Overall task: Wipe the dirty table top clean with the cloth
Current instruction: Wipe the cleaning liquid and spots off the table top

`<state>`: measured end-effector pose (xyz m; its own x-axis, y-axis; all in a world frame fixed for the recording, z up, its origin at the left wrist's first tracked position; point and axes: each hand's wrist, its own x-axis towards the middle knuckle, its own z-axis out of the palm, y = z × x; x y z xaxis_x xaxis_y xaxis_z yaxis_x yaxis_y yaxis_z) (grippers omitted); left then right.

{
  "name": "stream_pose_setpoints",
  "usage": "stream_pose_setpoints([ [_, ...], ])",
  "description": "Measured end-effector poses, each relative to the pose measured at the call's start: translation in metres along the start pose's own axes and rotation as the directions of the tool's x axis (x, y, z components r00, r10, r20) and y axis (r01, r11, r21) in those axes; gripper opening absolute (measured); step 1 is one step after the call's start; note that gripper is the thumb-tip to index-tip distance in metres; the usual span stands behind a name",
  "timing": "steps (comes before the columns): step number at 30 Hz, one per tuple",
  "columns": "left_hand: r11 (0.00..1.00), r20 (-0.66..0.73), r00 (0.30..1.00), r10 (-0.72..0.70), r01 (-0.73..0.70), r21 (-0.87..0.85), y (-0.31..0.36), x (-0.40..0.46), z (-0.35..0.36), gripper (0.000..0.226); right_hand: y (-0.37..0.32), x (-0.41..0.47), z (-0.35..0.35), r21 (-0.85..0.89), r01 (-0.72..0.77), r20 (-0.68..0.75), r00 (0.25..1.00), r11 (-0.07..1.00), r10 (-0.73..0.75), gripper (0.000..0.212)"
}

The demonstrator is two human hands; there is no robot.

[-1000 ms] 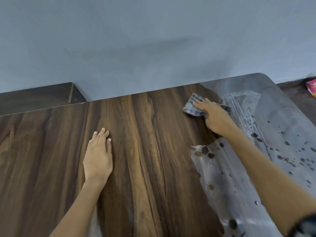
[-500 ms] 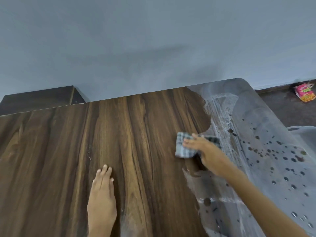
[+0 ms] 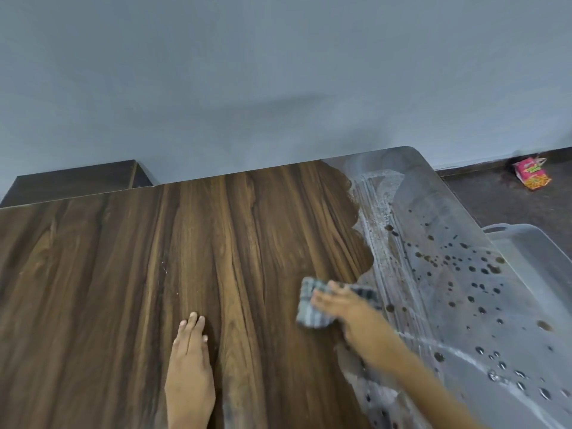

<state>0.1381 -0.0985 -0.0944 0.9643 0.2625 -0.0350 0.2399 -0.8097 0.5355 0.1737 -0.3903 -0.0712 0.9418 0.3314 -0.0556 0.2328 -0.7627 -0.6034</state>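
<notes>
Movement: right hand (image 3: pixel 346 308) and cloth (image 3: pixel 312 308) had travelled from the far edge toward the near side — along the boundary of the wet film (image 3: pixel 458 289).
Right hand: fingers pressed flat on the cloth.
Left hand (image 3: pixel 189 366): flat, holding nothing, on the table top (image 3: pixel 123 274).
Risk: a saturated cloth could drag droplets onto wiped wood — streaks likely.
Legible text: none; packet (image 3: pixel 531 174) was too blurred.
</notes>
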Motion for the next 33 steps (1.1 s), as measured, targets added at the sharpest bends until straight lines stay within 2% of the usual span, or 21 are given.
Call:
stream_pose_setpoints([
  [3,1.000,0.010,1.000,0.007,-0.006,-0.014,-0.002,-0.012,-0.001,0.037,0.016,0.048,-0.021,-0.040,-0.161,-0.132,0.979,0.986,0.155,0.069],
  [6,0.999,0.013,1.000,-0.003,0.004,-0.033,-0.002,-0.025,-0.004,0.038,-0.013,0.076,0.000,0.007,-0.198,-0.155,0.968,0.980,0.196,0.074],
  [7,1.000,0.020,1.000,-0.002,0.002,-0.027,-0.002,-0.030,-0.005,0.039,-0.028,0.071,0.014,0.026,-0.169,-0.131,0.977,0.985,0.170,0.075],
  [9,1.000,0.040,0.999,0.003,-0.002,-0.029,-0.002,-0.038,-0.009,0.040,-0.059,0.037,0.040,0.007,-0.004,0.007,1.000,1.000,0.004,0.075],
  [11,0.999,0.063,0.998,0.024,-0.021,-0.049,-0.001,-0.048,-0.013,0.041,-0.072,-0.013,0.057,0.011,0.178,0.113,0.977,0.984,-0.179,0.071],
  [12,0.998,0.074,0.997,0.038,-0.034,-0.056,-0.001,-0.053,-0.016,0.041,-0.073,-0.036,0.058,0.041,0.205,0.116,0.971,0.978,-0.208,0.069],
  [14,0.996,0.086,0.995,0.060,-0.054,-0.069,-0.004,-0.060,-0.020,0.042,-0.059,-0.067,0.050,0.076,0.129,0.063,0.989,0.989,-0.134,0.067],
  [16,0.994,0.091,0.992,0.082,-0.074,-0.079,-0.008,-0.068,-0.023,0.042,-0.037,-0.072,0.036,0.036,-0.035,-0.024,0.999,0.999,0.035,0.068],
  [18,0.993,0.100,0.990,0.100,-0.092,-0.080,-0.012,-0.074,-0.024,0.043,-0.020,-0.046,0.017,0.020,-0.163,-0.134,0.977,0.986,0.164,0.066],
  [21,0.991,0.113,0.987,0.115,-0.107,-0.075,-0.018,-0.085,-0.026,0.043,-0.024,0.001,0.012,-0.002,-0.284,-0.164,0.946,0.959,0.280,0.067],
  [24,0.992,0.133,0.985,0.113,-0.104,-0.067,-0.021,-0.095,-0.028,0.043,-0.052,0.007,0.040,0.026,-0.238,-0.110,0.965,0.971,0.240,0.072],
  [26,0.992,0.140,0.983,0.122,-0.114,-0.062,-0.025,-0.101,-0.029,0.043,-0.073,-0.025,0.067,0.021,-0.091,-0.036,0.995,0.996,0.091,0.074],
  [29,0.988,0.137,0.980,0.146,-0.137,-0.076,-0.031,-0.107,-0.029,0.042,-0.084,-0.100,0.085,0.030,0.100,0.057,0.993,0.995,-0.101,0.072],
  [31,0.985,0.135,0.979,0.153,-0.141,-0.094,-0.033,-0.111,-0.031,0.042,-0.076,-0.141,0.075,0.087,0.039,0.044,0.998,0.995,-0.043,0.069],
  [33,0.983,0.135,0.977,0.166,-0.152,-0.105,-0.034,-0.114,-0.032,0.042,-0.057,-0.152,0.051,0.094,-0.147,-0.042,0.988,0.985,0.151,0.067],
])
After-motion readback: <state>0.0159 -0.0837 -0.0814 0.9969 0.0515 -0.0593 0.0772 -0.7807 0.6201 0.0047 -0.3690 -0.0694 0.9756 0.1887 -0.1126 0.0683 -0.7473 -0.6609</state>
